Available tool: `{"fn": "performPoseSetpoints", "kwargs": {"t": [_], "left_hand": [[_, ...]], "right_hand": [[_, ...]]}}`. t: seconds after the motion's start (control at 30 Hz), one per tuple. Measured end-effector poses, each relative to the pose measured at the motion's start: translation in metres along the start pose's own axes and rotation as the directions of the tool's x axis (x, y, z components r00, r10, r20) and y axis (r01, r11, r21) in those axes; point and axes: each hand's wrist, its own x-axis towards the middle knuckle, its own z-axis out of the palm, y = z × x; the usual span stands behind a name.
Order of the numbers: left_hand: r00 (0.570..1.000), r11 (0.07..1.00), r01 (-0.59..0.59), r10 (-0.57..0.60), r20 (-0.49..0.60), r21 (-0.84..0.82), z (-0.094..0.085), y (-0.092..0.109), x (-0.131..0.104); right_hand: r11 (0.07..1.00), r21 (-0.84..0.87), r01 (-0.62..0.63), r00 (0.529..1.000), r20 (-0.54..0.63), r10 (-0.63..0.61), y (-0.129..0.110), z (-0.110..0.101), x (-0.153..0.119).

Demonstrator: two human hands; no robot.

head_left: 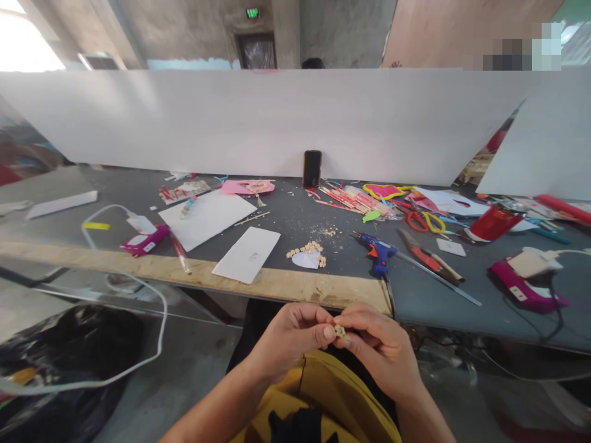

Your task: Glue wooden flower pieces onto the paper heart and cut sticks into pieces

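Between the fingertips of both hands, just off the table's front edge, is a small pale flower-shaped cluster (340, 331). My left hand (295, 335) pinches it from one side, and my right hand (381, 344) pinches it from the other. Fingers cover part of it. Beyond the hands on the table lies a rounded white paper piece (305, 259), with several similar small beige clusters (311, 247) around and partly on its rim. To their right rests a blue glue gun (379, 251) with a clear glue stick (438, 280) behind it.
A white folded card (247, 255) and a white sheet (207, 218) lie left. A phone (312, 168) leans against the white partition (258, 123). Scissors (425, 221), red-handled pliers (429, 255), a red can (494, 221) and magenta power strips (524, 283) occupy the right. A white cable (161, 326) hangs left.
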Motion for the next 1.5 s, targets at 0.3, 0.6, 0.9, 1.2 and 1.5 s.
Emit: {"fn": "performPoseSetpoints", "kwargs": {"t": [0.3, 0.6, 0.9, 1.2, 1.5], "left_hand": [[1.000, 1.000, 0.024, -0.024, 0.008, 0.011, -0.0033, -0.0031, 0.0013], [0.999, 0.997, -0.029, 0.027, 0.024, 0.078, -0.0021, 0.0001, 0.0009], [0.999, 1.000, 0.027, -0.027, 0.033, -0.008, -0.0022, -0.0002, 0.0046], [1.000, 0.999, -0.007, 0.008, -0.018, 0.032, 0.0012, -0.0010, 0.0042], [1.000, 1.000, -0.015, 0.015, -0.014, 0.013, 0.0000, 0.0008, 0.0049]], "right_hand": [[1.000, 0.030, -0.010, 0.999, 0.041, 0.009, 0.0009, -0.0019, -0.0007], [1.000, 0.007, -0.011, 1.000, 0.016, 0.011, -0.0011, -0.0016, 0.0003], [1.000, -0.012, 0.003, 0.999, 0.032, -0.002, 0.0001, -0.0025, 0.0001], [1.000, -0.027, -0.003, 1.000, 0.025, 0.004, 0.0001, -0.0024, 0.0019], [0.998, 0.008, -0.068, 0.994, 0.085, 0.067, -0.0011, -0.0018, 0.0030]]}}
